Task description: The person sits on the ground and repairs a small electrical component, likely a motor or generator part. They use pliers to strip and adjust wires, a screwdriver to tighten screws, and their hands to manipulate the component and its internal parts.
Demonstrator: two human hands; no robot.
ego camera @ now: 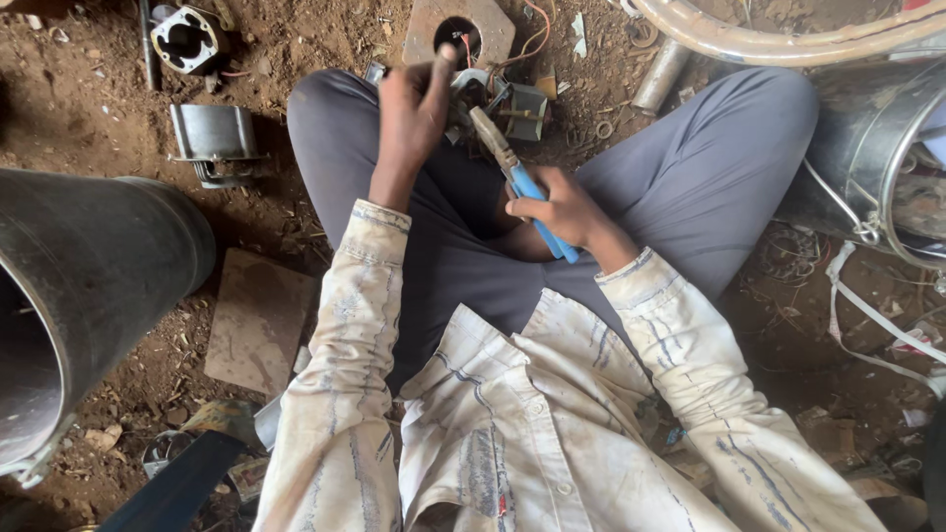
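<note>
Right hand [562, 212] wrapped tight round the blue handles of a pair of pliers [517, 182], nose pointing up into a small metal part with wires [503, 103] lying on the dirt floor [89, 108] between the knees; left hand [414, 108] raised over that same part, fingers curled and thumb up, seemingly pinching something at its top, though what exactly I cannot tell; the risk here, as I read it, is the plier nose slipping off the metal and jabbing toward the left hand's fingers, since they sit just beside the bite; a hard twist could also snap the thin reddish wires [532, 34] running off toward the flat plate with a hole [458, 30]; a large dark pipe [89, 276] crowds the left elbow.
</note>
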